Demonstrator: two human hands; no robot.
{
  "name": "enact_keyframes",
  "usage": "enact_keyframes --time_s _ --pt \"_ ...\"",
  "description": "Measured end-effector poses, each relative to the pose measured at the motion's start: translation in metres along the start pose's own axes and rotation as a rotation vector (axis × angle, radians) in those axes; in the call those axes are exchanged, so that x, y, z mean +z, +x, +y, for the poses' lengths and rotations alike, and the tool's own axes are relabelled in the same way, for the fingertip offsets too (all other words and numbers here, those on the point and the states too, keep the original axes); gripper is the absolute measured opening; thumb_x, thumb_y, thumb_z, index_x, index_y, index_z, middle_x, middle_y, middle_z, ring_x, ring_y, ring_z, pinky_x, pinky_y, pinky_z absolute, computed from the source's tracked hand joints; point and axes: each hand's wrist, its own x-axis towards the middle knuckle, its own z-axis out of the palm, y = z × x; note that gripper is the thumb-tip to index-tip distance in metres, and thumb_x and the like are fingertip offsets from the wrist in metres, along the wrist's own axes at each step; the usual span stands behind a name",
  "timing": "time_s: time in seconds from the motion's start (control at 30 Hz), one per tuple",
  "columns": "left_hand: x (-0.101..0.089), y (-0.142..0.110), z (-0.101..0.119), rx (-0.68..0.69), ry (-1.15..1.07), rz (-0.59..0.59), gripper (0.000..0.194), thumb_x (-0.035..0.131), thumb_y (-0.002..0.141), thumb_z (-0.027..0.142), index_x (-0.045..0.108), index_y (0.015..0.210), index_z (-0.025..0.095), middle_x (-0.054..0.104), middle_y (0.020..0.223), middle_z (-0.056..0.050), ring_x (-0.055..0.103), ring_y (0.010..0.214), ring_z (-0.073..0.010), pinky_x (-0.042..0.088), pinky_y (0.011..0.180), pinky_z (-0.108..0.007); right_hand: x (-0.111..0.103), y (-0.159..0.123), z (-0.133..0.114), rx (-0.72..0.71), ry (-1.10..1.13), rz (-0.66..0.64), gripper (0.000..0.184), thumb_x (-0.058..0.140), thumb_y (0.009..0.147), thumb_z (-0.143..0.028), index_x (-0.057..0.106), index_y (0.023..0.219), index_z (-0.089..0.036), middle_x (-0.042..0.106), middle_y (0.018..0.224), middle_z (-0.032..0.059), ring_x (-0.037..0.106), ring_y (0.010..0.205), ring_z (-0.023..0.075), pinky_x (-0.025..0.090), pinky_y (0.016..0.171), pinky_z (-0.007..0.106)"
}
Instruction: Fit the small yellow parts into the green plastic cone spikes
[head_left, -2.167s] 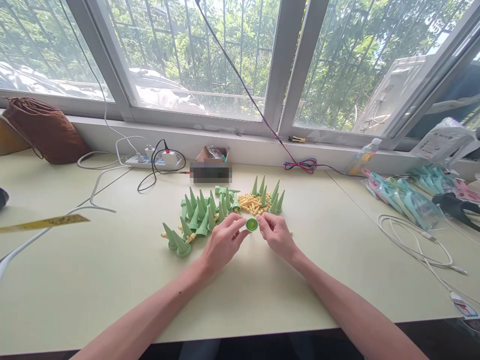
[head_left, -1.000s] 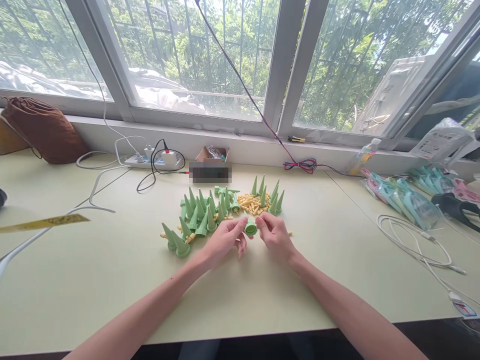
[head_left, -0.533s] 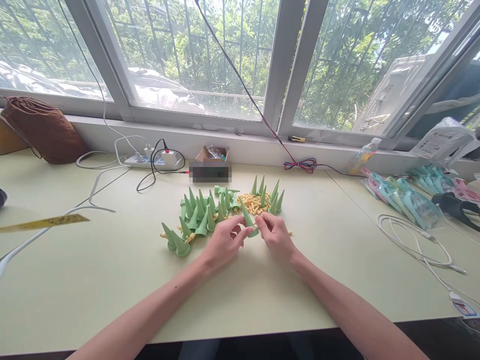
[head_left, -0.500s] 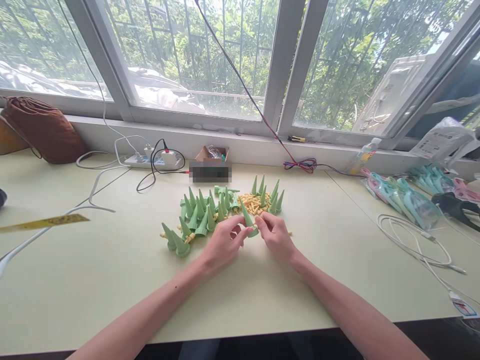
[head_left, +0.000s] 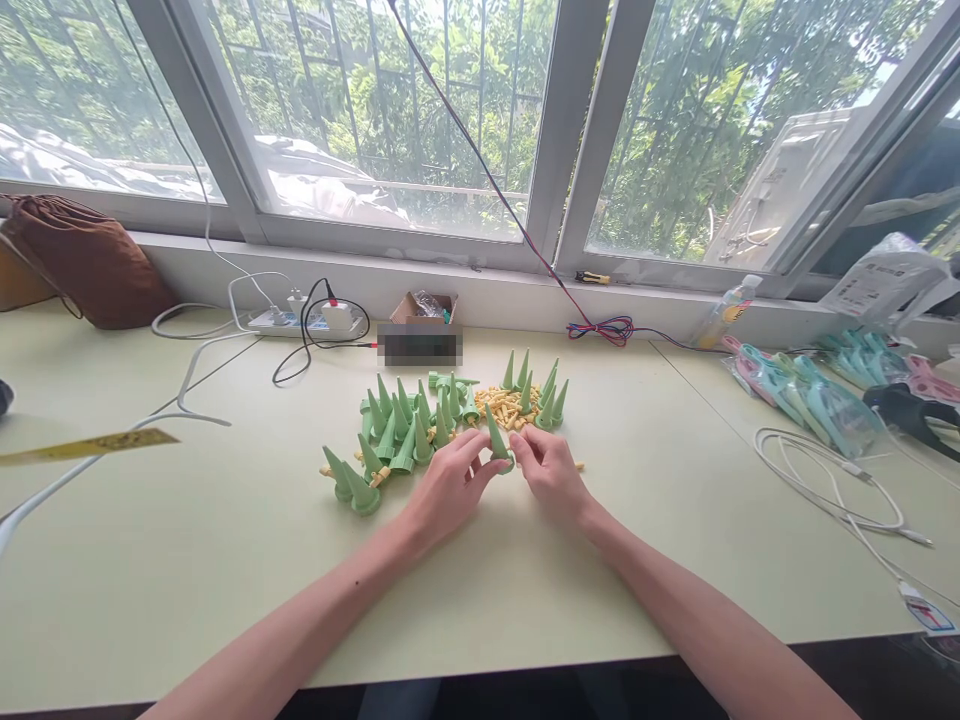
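pale yellow-green flat tabletop (head_left: 480,610) ran under everything. two cone batches stood on it past the hands: the bigger lot of matte green plastic cones (head_left: 364,496) spread beyond and to the left of the left hand, some with tan fittings at the base, most tips up. the smaller batch of green cones (head_left: 559,412) stood upright, beyond the right hand.

left hand (head_left: 448,482): grasping the cone, thumb and fingers around its lower part from the left. right hand (head_left: 556,476): fingers curled into a pinch at the right of the cone base. couldn't tell if a part was between the fingertips, or if they touched the cone.

key relation: the held green tapered plastic cone (head_left: 496,436) sat between the two hands, up off the tabletop by the look of it. long axis near upright, tip up and leaning a bit to the left, wide base low, between the fingertips. left hand was the nearer one, already in contact; from the right hand the base lay just to the left.

low heap of small tan plastic pegs (head_left: 510,408) lay beyond the held cone, between the two batches. one loose tan peg (head_left: 580,467) showed just past the right hand, partly hidden.
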Motion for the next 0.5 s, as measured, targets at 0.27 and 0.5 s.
enact_keyframes --time_s 0.27,0.5 --pt "0.0009 -0.0015 -0.0012 0.029 0.051 0.001 0.013 0.055 0.096 0.027 0.057 0.086 0.019 0.058 0.086 -0.001 0.054 0.06 -0.0089 0.047 0.054 -0.022 0.0002 0.0001 0.0003 -0.006 -0.027 0.009 0.045 0.046 0.096 -0.048 0.035 0.062 -0.022 0.033 0.056 -0.0043 0.03 0.053 0.0115 0.025 0.051 0.028" --pt "-0.0014 0.0041 0.0076 -0.251 -0.091 0.044 0.019 0.06 0.092 0.039 0.063 0.095 0.02 0.065 0.088 -0.002 0.052 0.05 -0.008 0.047 0.051 -0.024 0.0 0.0011 -0.0024 -0.037 -0.052 0.057 0.043 0.045 0.098 -0.046 0.037 0.064 -0.021 0.035 0.058 -0.0041 0.03 0.054 0.012 0.025 0.051 0.028"
